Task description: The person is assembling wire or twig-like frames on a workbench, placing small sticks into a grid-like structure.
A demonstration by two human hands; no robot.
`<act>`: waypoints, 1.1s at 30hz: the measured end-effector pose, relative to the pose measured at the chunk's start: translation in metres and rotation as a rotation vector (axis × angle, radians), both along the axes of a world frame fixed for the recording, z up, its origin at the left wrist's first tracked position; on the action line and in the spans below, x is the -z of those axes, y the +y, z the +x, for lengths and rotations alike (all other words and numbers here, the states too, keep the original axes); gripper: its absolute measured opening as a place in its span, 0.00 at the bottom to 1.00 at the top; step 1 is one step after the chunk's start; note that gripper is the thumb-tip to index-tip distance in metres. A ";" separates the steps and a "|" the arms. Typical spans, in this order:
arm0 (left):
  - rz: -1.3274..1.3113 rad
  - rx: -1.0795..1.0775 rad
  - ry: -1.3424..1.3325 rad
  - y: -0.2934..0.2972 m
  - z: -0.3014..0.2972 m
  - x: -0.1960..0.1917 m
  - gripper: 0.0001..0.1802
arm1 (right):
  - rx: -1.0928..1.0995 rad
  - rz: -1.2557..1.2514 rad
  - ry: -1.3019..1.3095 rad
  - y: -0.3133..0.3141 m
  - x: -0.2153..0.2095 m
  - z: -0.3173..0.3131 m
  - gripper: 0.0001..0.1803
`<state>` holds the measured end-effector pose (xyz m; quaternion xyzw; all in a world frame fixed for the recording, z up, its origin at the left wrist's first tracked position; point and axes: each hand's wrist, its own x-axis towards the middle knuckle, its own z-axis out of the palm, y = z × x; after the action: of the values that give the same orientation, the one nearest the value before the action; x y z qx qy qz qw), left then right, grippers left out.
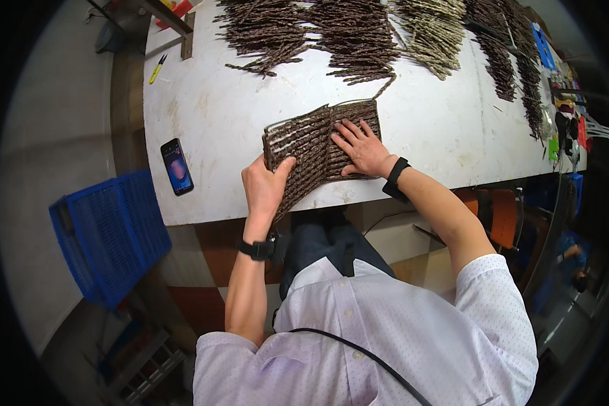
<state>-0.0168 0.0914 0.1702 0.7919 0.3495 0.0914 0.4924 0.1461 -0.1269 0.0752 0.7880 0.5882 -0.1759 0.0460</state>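
A brown woven mat of ribbed strips lies near the front edge of a white table, folded up along its middle. My left hand grips the mat's near left corner, thumb on top, where the mat hangs over the table edge. My right hand rests flat on the mat's right half with fingers spread, pressing it down. Both wrists wear black bands.
Piles of brown strips and pale strips cover the far side of the table. A phone lies at the left front, a yellow clipper further back. A blue crate stands on the floor left.
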 end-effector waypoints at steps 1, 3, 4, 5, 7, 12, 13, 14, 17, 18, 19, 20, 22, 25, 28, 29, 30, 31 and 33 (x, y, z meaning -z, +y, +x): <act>-0.006 0.014 0.008 -0.004 0.000 -0.004 0.15 | 0.000 0.015 0.015 -0.002 0.000 -0.002 0.53; -0.012 0.034 0.013 -0.011 0.002 -0.014 0.15 | 0.001 0.040 -0.005 0.000 0.001 0.005 0.49; 0.012 0.033 -0.021 -0.014 0.003 -0.020 0.15 | -0.029 -0.044 -0.066 0.001 0.003 0.005 0.48; 0.036 0.034 -0.054 -0.016 0.006 -0.025 0.15 | -0.058 -0.129 -0.127 0.000 0.005 0.005 0.47; 0.077 0.065 -0.005 -0.003 0.011 -0.021 0.16 | -0.041 -0.052 -0.102 -0.004 0.006 0.005 0.46; -0.119 -0.023 0.075 0.040 0.006 0.037 0.17 | 0.006 0.014 -0.054 0.003 0.008 0.001 0.47; -0.173 -0.053 0.098 0.044 0.003 0.045 0.16 | 0.010 0.013 -0.054 0.008 0.002 -0.002 0.47; -0.191 -0.045 0.089 0.047 0.000 0.053 0.16 | 0.015 -0.020 -0.073 0.012 -0.005 -0.005 0.49; -0.237 -0.030 0.066 0.047 0.004 0.053 0.16 | 0.051 -0.066 -0.077 0.023 -0.011 -0.009 0.56; -0.239 -0.025 0.067 0.047 0.005 0.053 0.16 | 0.069 -0.125 -0.100 0.027 -0.012 -0.011 0.58; -0.228 -0.002 0.109 0.047 0.005 0.053 0.15 | 0.088 -0.184 -0.122 0.031 -0.012 -0.012 0.60; -0.216 0.021 0.151 0.047 0.007 0.053 0.14 | 0.092 -0.199 -0.096 0.034 -0.013 -0.010 0.63; -0.229 -0.002 0.142 0.048 0.003 0.058 0.16 | 0.083 -0.211 -0.110 0.041 -0.017 -0.011 0.63; -0.243 -0.029 0.106 0.051 0.001 0.066 0.17 | 0.088 -0.205 -0.125 0.043 -0.012 -0.013 0.62; -0.254 -0.044 0.075 0.057 -0.001 0.077 0.18 | 0.113 -0.141 -0.148 0.044 -0.010 -0.011 0.60; -0.263 -0.054 0.065 0.059 -0.001 0.082 0.18 | 0.124 -0.143 -0.133 0.045 -0.010 -0.011 0.59; -0.278 -0.063 0.056 0.062 -0.002 0.086 0.18 | 0.135 -0.147 -0.117 0.045 -0.012 -0.010 0.58; -0.281 -0.064 0.057 0.063 -0.003 0.091 0.18 | 0.134 -0.150 -0.116 0.045 -0.011 -0.010 0.58; -0.341 -0.105 0.026 0.065 -0.006 0.103 0.18 | 0.213 -0.145 -0.081 0.046 -0.011 -0.010 0.58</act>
<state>-0.0225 0.1564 0.0675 0.6788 0.4072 0.0462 0.6094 0.1361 -0.0809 0.0866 0.8471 0.4846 -0.1898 0.1078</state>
